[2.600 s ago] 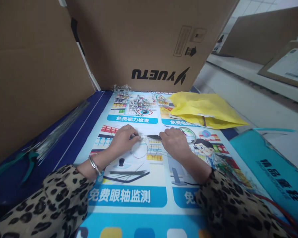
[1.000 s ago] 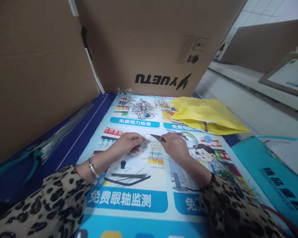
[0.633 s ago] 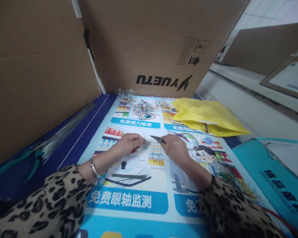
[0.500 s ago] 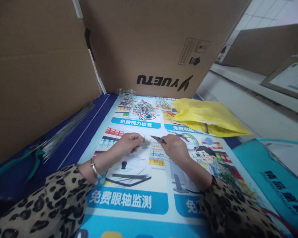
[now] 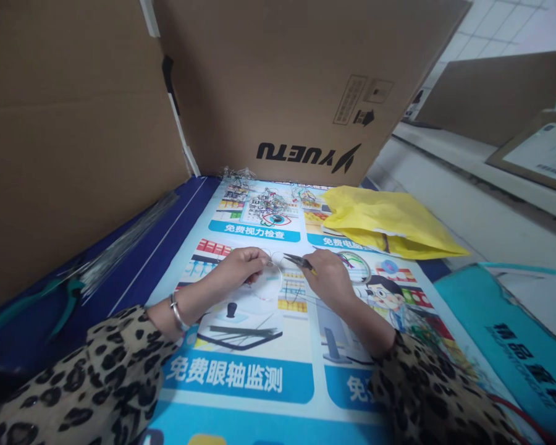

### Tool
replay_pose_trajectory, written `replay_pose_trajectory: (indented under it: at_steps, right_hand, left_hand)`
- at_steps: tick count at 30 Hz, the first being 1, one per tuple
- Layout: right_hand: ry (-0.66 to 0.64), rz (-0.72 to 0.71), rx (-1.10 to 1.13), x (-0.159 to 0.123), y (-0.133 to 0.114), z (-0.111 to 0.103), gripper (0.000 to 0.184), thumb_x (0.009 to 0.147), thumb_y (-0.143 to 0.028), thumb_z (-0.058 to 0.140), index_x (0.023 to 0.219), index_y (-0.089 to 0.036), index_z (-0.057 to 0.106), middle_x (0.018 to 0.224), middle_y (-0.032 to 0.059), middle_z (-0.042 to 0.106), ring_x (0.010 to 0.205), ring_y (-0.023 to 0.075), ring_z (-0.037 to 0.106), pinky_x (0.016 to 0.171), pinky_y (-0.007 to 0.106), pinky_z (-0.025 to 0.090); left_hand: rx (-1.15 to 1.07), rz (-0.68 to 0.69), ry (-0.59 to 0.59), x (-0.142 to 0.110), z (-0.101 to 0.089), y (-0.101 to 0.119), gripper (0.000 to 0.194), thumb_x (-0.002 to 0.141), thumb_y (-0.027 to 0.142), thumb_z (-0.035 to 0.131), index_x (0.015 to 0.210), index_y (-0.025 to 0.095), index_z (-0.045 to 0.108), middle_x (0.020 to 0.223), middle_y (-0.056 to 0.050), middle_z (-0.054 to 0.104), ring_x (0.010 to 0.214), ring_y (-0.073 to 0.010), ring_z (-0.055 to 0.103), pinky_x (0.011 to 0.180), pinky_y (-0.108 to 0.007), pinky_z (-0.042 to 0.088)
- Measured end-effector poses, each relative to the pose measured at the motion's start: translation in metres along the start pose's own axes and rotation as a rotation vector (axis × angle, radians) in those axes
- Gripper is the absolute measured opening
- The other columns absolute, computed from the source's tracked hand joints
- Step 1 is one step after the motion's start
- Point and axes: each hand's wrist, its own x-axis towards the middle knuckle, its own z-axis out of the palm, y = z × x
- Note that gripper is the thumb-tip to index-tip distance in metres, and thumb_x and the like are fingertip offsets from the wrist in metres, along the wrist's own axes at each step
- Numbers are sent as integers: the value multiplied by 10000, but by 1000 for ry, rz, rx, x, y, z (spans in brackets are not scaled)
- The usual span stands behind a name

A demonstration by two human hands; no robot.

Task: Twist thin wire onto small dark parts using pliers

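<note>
- Pinching the thin wire (image 5: 282,281) between thumb and fingertips of the left hand (image 5: 243,267), closed on it, with the lower fingers curled in.
- Gripping the pliers (image 5: 299,261) in the right hand (image 5: 331,275), closed around the handles, with a bit of yellow visible just behind the dark, tapering nose.
- Pointing the nose leftward, just beside the thin wire; cannot tell whether touching it.
- Found above the middle of the printed sheet (image 5: 259,405), between both hands: the thin wire, pale and hair-fine, bent into a wide rounded curve below the fingertips, with a smaller arc above, toward the pliers. Too faint to trace end to end.
- Wearing a silvery bracelet (image 5: 178,312) on the left wrist and leopard-print sleeves (image 5: 115,364) on both arms.
- Near the right hand, on its far side: a clear round ring (image 5: 367,267) with purple and green strands inside.
- Farther back on the printed sheet: tangled wires (image 5: 269,203), with a yellow pouch (image 5: 389,216) to the right.
- Off to the left, on dark blue cloth (image 5: 141,281): a bundle of straight, grayish wires (image 5: 125,244), with a teal-handled tool (image 5: 67,312) at its near end.
- Standing behind: a cardboard box (image 5: 278,80). Lying at right: a teal package (image 5: 500,321).
</note>
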Motion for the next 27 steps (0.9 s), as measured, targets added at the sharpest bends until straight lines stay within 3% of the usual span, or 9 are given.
replay_pose_trajectory:
  at_steps: [7, 17, 27]
  right_hand:
    - [106, 25, 30, 2, 7, 2, 133, 805, -255, 496, 830, -175, 599, 759, 45, 572, 760, 172, 476, 700, 274, 338]
    - [65, -184, -213, 1, -17, -23, 115, 796, -206, 496, 835, -190, 603, 776, 52, 545, 795, 193, 404, 717, 318, 269]
    - [43, -184, -328, 1, -25, -26, 115, 814, -214, 474, 801, -189, 585, 747, 54, 521, 773, 196, 385, 693, 329, 240]
  left_hand:
    - [-12, 30, -49, 0, -1, -3, 189, 734, 319, 531, 752, 132, 554, 500, 45, 463, 439, -54, 388, 455, -185, 293]
    - [130, 50, -41, -3, 3, 0, 150, 743, 302, 506, 702, 159, 529, 490, 61, 424, 431, -54, 379, 438, -174, 278]
    - [136, 92, 26, -1, 9, -11, 133, 754, 293, 467, 708, 172, 499, 520, 49, 450, 450, -67, 412, 457, -188, 323]
